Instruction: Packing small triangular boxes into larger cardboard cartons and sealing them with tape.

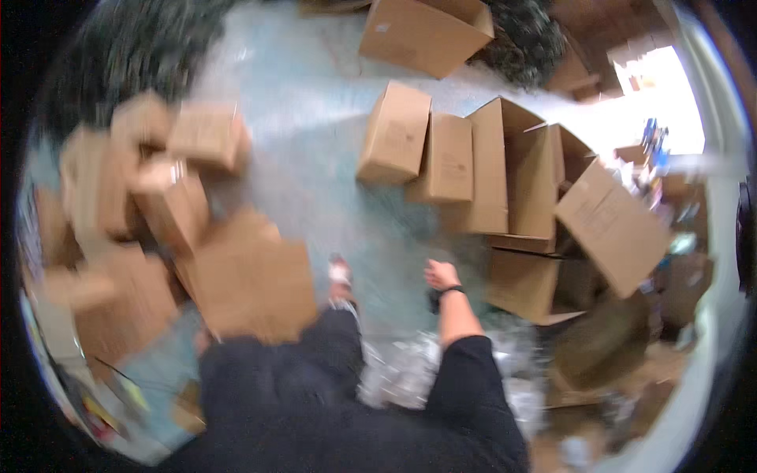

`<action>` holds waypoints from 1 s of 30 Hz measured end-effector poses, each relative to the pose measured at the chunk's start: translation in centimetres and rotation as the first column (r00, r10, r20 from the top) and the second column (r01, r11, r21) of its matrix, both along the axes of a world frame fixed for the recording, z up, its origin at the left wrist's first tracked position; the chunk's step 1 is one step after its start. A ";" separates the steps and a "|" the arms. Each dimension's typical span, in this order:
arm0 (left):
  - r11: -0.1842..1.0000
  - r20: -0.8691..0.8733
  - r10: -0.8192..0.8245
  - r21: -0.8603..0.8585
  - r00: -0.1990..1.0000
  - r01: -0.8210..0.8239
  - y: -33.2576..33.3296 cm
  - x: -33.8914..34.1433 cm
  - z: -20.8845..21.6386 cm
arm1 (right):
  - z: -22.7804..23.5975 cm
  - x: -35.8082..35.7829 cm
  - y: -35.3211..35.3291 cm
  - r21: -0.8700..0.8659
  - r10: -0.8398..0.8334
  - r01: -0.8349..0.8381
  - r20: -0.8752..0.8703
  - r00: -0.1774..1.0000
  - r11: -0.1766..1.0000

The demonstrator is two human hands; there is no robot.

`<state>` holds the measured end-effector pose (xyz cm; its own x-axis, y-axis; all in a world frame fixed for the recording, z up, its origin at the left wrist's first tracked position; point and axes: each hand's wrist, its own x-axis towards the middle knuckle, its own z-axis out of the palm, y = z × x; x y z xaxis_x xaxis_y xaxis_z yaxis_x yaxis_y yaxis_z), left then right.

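My right hand [442,274] hangs out ahead of me over the floor, its fingers curled into a loose fist with nothing visible in it. A dark band [451,292] circles that wrist. On my left, a tan cardboard box [256,288] lies across the view close against my dark clothing. A small blurred patch of skin shows at its near left corner, seemingly part of my left arm. The box hides my left fingers, so their grip cannot be made out. One foot [340,274] shows between the box and my right hand.
Several cardboard boxes [169,197] are heaped on the left. On the right stand closed and open boxes [489,162], one with a hanging flap [615,229]. Clear plastic wrap [402,366] lies beside me. Another open box [426,35] and dark green bushy heaps [150,55] are farther off.
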<state>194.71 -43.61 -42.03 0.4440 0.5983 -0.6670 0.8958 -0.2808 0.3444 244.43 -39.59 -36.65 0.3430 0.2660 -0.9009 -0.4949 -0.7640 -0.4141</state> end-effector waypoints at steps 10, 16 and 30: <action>0.866 -0.179 -0.431 0.195 0.884 0.461 12.6 29.7 -20.3 | -23.1 19.0 13.4 -0.259 0.100 0.126 0.710 0.697 0.958; 0.641 0.561 0.765 -0.620 0.316 -0.452 16.2 27.8 -27.0 | -26.8 16.8 24.0 -0.198 -0.354 0.558 0.593 0.723 0.806; 0.957 0.724 0.283 -0.176 0.629 -0.228 31.6 28.1 22.9 | -27.6 7.8 6.7 0.592 -0.696 0.487 0.184 0.694 0.642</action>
<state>222.77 -12.05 -19.17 0.6383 0.7350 -0.2289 0.3716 -0.0338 0.9278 252.23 -32.92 -64.24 0.8454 0.2218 -0.4860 -0.4958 -0.0129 -0.8683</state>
